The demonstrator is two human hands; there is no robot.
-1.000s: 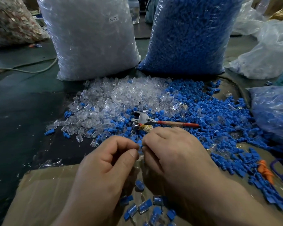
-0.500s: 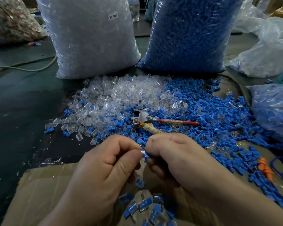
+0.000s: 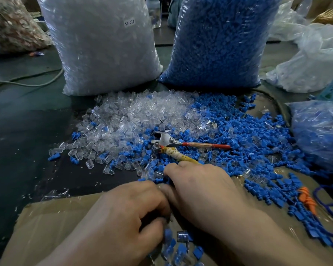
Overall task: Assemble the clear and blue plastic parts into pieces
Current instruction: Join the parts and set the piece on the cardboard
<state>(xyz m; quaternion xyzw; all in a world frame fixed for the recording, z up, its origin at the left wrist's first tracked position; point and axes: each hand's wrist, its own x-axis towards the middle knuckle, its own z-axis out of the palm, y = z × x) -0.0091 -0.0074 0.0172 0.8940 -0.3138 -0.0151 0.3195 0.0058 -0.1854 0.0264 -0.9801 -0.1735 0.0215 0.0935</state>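
Left hand (image 3: 123, 217) and right hand (image 3: 206, 192) are pressed together at the fingertips, low and centre in the head view, over a cardboard sheet (image 3: 46, 227) lying on the near edge of the dark worktop (image 3: 17, 141). Each grip is narrow, with the fingers curled inward. The point where the hands meet is hidden by the knuckles, so I cannot tell what either grip holds.

Loose clear parts (image 3: 135, 116) form a heap on the worktop beyond the hands, left of centre. Loose blue parts (image 3: 244, 131) spread from the centre to the right, and the two mix where they meet. Several assembled pieces (image 3: 182, 237), clear shells with blue inserts, lie on the cardboard just below the hands.

A pair of cutting pliers (image 3: 164, 140) lies on the mixed parts. One handle is red and points right. The other is wrapped in yellow and runs down to the right hand's knuckles.

Behind the heaps stand a bag of clear parts (image 3: 104, 45), labelled "SJ 017", and beside it to the right a bag of blue parts (image 3: 219, 41). An orange part (image 3: 307, 200) lies at the right among the blue ones.
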